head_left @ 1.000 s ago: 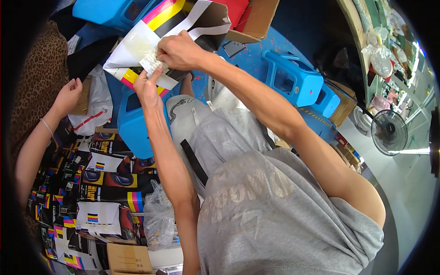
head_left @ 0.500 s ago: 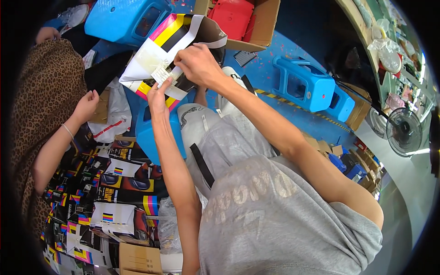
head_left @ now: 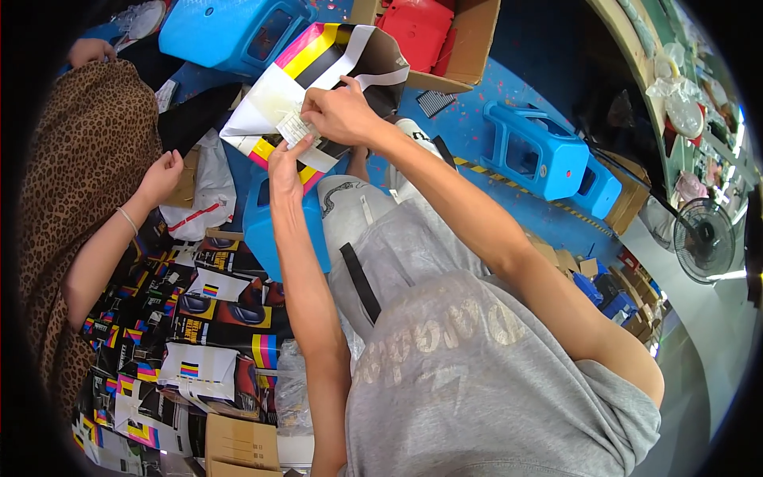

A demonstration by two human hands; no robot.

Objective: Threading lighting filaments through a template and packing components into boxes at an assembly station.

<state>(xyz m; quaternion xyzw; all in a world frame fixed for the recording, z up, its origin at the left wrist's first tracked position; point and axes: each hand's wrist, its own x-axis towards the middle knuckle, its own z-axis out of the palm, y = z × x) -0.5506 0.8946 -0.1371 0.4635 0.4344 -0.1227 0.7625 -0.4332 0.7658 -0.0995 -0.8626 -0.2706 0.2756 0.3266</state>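
My left hand [head_left: 284, 165] pinches a small white sheet of printed labels [head_left: 292, 129] from below. My right hand [head_left: 343, 115] is closed at the sheet's upper right edge, with finger and thumb pressed together there; its fingertips are partly hidden. Just behind both hands is a carton [head_left: 258, 107], white and black with pink and yellow stripes, tilted over my lap with its end flaps open. The labels lie in front of its white side.
Blue plastic stools [head_left: 548, 155] stand at the right, another [head_left: 218, 36] at the far left. An open cardboard box [head_left: 469, 60] holds red plastic parts [head_left: 417, 32]. Striped cartons [head_left: 211, 326] are stacked at lower left. A person's hand [head_left: 163, 176] is close by on the left.
My right hand has come down and closer to the label sheet, its fingertips now meeting the sheet's edge. The whole view has shifted slightly; the carton stays in front of me.
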